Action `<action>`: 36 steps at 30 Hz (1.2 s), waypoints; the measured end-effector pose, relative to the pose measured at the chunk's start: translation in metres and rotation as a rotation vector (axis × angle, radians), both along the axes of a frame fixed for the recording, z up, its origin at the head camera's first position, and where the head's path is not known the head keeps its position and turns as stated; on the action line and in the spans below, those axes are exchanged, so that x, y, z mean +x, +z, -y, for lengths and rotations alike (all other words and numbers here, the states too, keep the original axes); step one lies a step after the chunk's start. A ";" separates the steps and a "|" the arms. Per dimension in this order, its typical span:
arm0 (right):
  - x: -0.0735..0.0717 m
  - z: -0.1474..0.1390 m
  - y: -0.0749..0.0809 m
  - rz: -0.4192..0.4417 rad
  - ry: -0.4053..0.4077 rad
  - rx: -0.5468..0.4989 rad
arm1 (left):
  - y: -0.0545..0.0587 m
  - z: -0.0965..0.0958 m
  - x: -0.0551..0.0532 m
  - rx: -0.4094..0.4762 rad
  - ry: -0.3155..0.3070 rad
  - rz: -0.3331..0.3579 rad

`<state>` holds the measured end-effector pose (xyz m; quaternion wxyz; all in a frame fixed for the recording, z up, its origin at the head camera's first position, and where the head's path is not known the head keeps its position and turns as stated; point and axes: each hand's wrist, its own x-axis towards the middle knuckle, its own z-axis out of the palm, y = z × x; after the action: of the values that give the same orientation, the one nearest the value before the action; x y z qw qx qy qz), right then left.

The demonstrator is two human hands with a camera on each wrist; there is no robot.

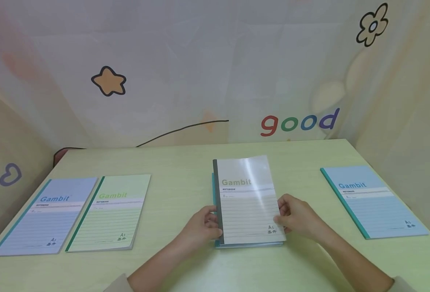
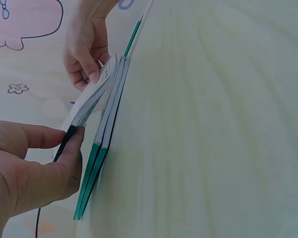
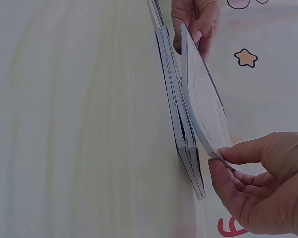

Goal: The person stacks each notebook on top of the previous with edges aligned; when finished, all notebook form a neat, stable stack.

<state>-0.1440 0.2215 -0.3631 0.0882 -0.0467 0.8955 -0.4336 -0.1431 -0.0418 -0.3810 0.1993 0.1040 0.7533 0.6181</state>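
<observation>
A grey notebook with a dark spine is held by both hands over two stacked notebooks with teal spines. My left hand pinches its spine edge between thumb and fingers. On the opposite side my right hand pinches the page edge near the lower corner. In the left wrist view the grey notebook tilts, its far end close to the stack and its spine side raised. The right wrist view shows its pages bowed slightly, with a gap above the stack.
On the left of the table lie a lilac-blue notebook and a green notebook, side by side. A light blue notebook with a teal spine lies at the right. A printed curtain hangs behind the table.
</observation>
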 end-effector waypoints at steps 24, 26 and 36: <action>-0.002 0.007 -0.004 0.034 0.028 0.056 | 0.000 0.003 -0.003 -0.179 0.027 -0.102; -0.002 0.007 -0.004 0.034 0.028 0.068 | 0.000 0.004 -0.003 -0.199 0.019 -0.136; -0.004 0.009 -0.005 0.041 0.019 0.129 | -0.004 0.004 -0.004 -0.265 -0.008 -0.190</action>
<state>-0.1482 0.2129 -0.3686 0.1136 -0.0407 0.9192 -0.3749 -0.1467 -0.0456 -0.3849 0.1418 0.1379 0.8433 0.4997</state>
